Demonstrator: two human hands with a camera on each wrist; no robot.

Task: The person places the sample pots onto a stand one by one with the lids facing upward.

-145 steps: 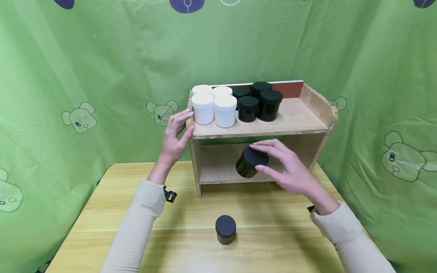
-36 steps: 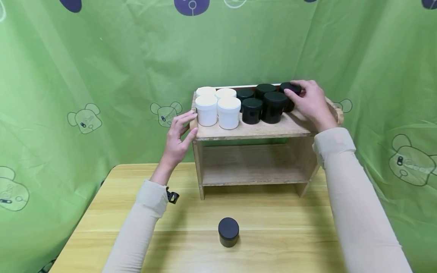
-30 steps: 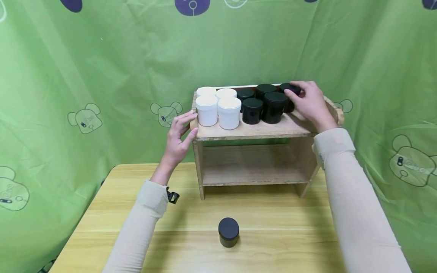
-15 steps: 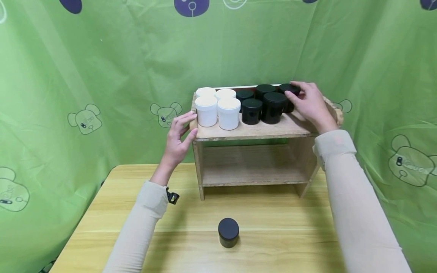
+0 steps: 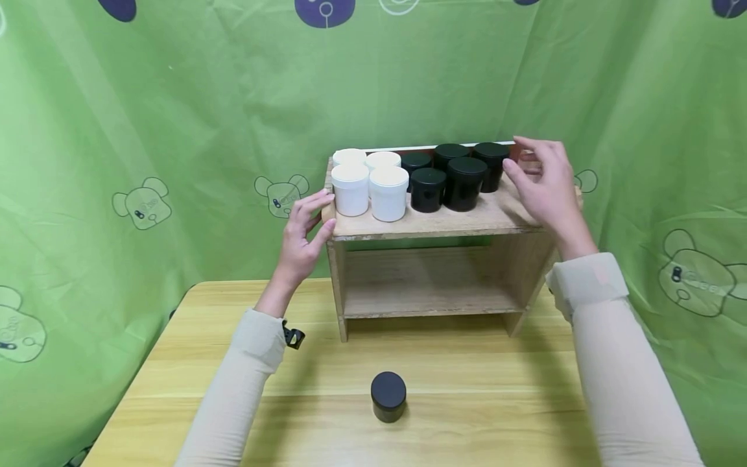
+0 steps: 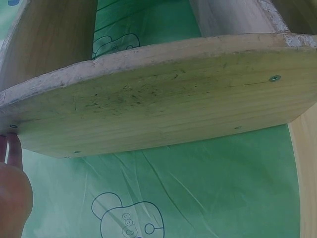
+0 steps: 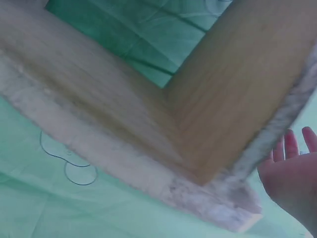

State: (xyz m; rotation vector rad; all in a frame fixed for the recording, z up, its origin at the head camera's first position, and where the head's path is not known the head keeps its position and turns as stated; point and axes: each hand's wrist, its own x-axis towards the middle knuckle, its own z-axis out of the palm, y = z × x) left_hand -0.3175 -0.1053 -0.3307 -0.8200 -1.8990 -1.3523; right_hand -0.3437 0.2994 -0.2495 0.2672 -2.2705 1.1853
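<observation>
My left hand [image 5: 301,235] holds the left side of a small two-tier wooden shelf [image 5: 432,225], its thumb and fingertips at the rounded front end of the side panel. In the left wrist view, fingers [image 6: 15,151] touch that panel's outer face. My right hand [image 5: 546,185] is empty, its fingers spread and slightly bent, just right of the rear black jar [image 5: 491,165] at the end of the row. Several white lidded jars [image 5: 390,194] stand left on the top board, beside several black lidded jars [image 5: 465,185]. Another black jar [image 5: 388,397] stands on the table.
The shelf stands near the back of a light wooden table [image 5: 327,428]. Its top has a raised right side panel, partly hidden by my right hand. The lower board [image 5: 432,282] is bare. Green patterned fabric [image 5: 204,130] hangs behind and at both sides.
My right hand brought a black jar up from before the shelf to the rear right of the row, then let go and drew right. My left hand kept its place on the shelf.
</observation>
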